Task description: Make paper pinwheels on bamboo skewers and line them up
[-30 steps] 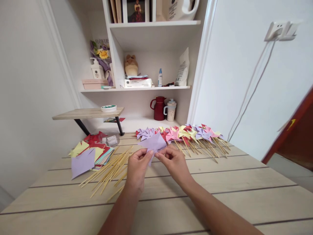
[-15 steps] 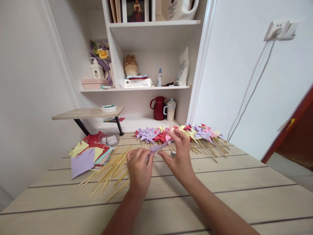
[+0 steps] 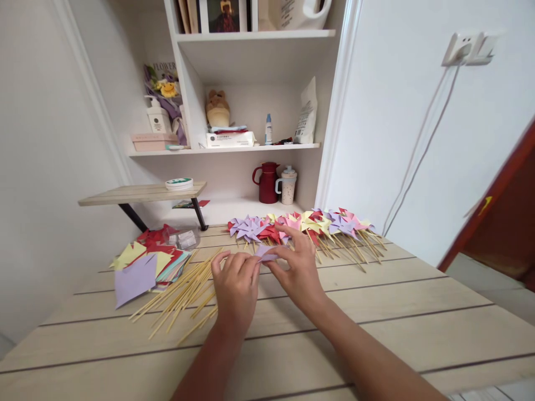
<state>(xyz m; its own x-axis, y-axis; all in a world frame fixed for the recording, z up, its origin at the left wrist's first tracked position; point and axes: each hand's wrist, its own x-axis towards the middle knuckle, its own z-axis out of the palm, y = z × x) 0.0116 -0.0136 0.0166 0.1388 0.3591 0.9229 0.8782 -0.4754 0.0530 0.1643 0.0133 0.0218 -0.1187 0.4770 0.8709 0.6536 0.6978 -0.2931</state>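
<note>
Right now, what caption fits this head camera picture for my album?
Two hands press purple paper on a wooden table.

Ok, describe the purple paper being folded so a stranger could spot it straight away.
Start at the wooden table and go to its middle, in front of the row of finished pinwheels. There the left hand and right hand pinch a small lilac paper piece. Unlike the pinwheels it has no stick, and unlike the stacked sheets it is held.
</note>
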